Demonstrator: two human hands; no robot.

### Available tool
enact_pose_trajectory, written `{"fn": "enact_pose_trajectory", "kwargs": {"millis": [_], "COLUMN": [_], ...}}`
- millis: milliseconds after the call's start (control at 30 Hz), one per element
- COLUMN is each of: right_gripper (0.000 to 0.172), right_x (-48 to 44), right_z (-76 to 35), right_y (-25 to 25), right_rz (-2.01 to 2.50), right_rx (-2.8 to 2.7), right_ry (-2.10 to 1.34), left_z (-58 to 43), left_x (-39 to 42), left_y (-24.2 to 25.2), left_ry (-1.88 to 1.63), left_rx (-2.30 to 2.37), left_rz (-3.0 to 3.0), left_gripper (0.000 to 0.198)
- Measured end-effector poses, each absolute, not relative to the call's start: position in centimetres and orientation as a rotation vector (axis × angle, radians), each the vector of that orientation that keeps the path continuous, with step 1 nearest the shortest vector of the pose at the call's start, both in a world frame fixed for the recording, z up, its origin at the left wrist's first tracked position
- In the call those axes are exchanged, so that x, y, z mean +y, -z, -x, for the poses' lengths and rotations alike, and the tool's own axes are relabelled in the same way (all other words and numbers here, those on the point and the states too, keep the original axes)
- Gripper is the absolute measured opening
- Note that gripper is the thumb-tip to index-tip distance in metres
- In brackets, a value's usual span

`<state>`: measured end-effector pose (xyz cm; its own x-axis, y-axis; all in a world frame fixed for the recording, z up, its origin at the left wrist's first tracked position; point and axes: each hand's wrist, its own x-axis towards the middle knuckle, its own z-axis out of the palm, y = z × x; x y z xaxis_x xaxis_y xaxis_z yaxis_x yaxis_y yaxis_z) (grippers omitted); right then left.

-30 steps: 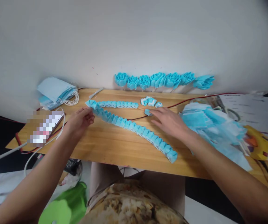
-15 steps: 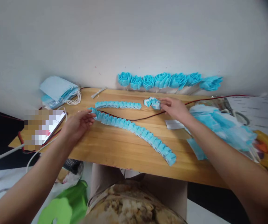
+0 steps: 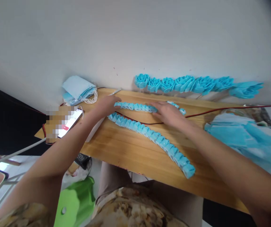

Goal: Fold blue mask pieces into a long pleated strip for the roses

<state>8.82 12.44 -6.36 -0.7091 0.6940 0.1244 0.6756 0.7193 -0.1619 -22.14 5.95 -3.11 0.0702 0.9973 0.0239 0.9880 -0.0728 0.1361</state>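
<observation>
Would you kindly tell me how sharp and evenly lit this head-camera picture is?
Head view: soft, even light without glare; wide-lens distortion skews the wooden table; the left hand and right hand on the shorter pleated blue strip look smeared; the top-right corner is dark.

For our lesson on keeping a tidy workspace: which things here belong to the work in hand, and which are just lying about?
In hand:
left hand and right hand, both on the short folded strip
long folded strip, beside it on the table

Lying about:
paper roses
mask stack
phone
red cable
mask pile
</observation>
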Motion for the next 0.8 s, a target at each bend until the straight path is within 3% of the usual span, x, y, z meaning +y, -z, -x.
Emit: {"fn": "enact_pose_trajectory", "kwargs": {"millis": [100, 233, 433, 600, 800], "right_gripper": [0.043, 0.039, 0.046, 0.043, 0.037], "right_x": [12.4, 13.8, 17.0, 17.1, 16.4], "right_z": [-7.2, -5.8, -6.1, -9.8, -12.2], "right_y": [6.6, 7.0, 6.8, 6.7, 6.9], "right_rz": [1.093, 1.163, 1.172, 1.173, 1.178], "right_rx": [-2.861, -2.883, -2.693, -2.427, -2.367], "right_ry": [-0.063, 0.032, -0.098, -0.316, -0.246], "left_z": [20.8, 19.3, 19.7, 23.0, 23.8], "left_x": [9.2, 12.8, 15.2, 15.7, 15.1], "left_y": [4.1, 5.2, 6.2, 5.6, 5.4], "left_ry": [0.214, 0.247, -0.344, -1.078, -1.220], "left_rx": [2.051, 2.099, 2.153, 2.069, 1.792], "left_rz": [-2.350, -2.344, -2.267, -1.864, -1.344], "left_gripper": [0.041, 0.044, 0.059, 0.045, 0.030]}}
